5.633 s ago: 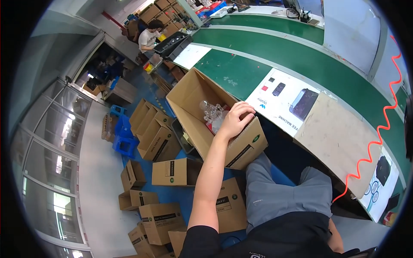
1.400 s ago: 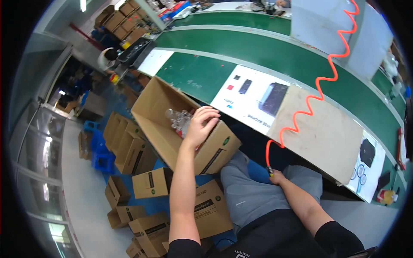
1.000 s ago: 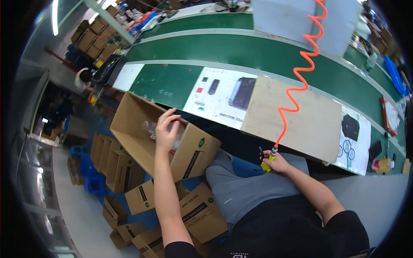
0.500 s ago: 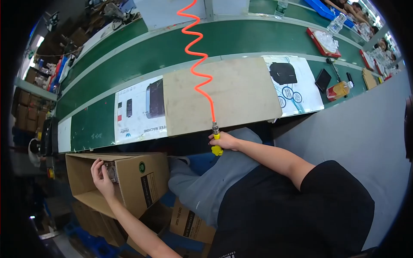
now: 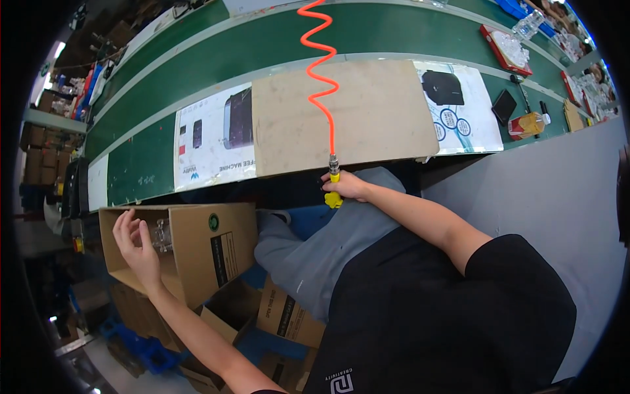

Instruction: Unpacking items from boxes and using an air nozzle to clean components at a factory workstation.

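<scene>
My right hand [image 5: 348, 187] grips a yellow air blow gun [image 5: 333, 199] over my thigh. A metal coupling joins the gun to an orange coiled air hose [image 5: 324, 97], which hangs down across the bench. On the left, my left hand [image 5: 136, 244] is at the mouth of an open cardboard box [image 5: 191, 256], its fingers apart and nothing seen in them. Just right of the fingers, inside that box, sits a clear, transparent piece [image 5: 162, 235]; its exact kind is hard to make out.
A cardboard sheet [image 5: 344, 108] lies on the green bench [image 5: 147, 154] between printed panels. At right are a phone [image 5: 504, 106], a drink bottle [image 5: 528, 125] and a red tray [image 5: 505, 49] of clear parts. More open cartons [image 5: 289, 314] stand below, beside my legs.
My left hand has shifted left, away from the clear piece, which now shows more fully. The whole view has tilted, so the bench sits higher. My right hand keeps its hold on the blow gun.
</scene>
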Tool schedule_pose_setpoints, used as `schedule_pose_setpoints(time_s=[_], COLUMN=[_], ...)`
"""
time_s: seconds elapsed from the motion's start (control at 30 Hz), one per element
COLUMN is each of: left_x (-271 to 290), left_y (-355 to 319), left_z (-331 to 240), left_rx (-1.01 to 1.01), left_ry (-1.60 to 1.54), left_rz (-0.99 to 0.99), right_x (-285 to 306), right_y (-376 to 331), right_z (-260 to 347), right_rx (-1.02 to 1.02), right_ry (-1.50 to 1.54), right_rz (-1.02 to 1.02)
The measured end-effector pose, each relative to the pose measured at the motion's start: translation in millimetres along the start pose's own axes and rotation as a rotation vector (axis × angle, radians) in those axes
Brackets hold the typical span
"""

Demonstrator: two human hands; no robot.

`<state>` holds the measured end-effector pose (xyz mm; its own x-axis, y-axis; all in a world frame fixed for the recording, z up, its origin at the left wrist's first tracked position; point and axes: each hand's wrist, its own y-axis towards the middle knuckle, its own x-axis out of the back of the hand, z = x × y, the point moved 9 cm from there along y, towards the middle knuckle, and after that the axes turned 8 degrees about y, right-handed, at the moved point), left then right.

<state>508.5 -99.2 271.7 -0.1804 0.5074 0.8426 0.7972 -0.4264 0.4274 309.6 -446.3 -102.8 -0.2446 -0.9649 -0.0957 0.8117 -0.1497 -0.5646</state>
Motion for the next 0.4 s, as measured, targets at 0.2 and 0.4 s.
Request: schedule_pose_setpoints(time_s=[0.2,0.4], left_x=[6,0], left_y=[-111,-188], left_z=[-297,-380], left_rx=[-0.891,-1.136], left_ry=[-1.376,-1.776], left_rz=[0.53,0.705], right_x=[3,-6], right_y=[1,4], right_z=[-14,-10], right_rx=[-0.077,-0.078], right_ry=[0.193,0.254], right_rz=[0.072,0.17])
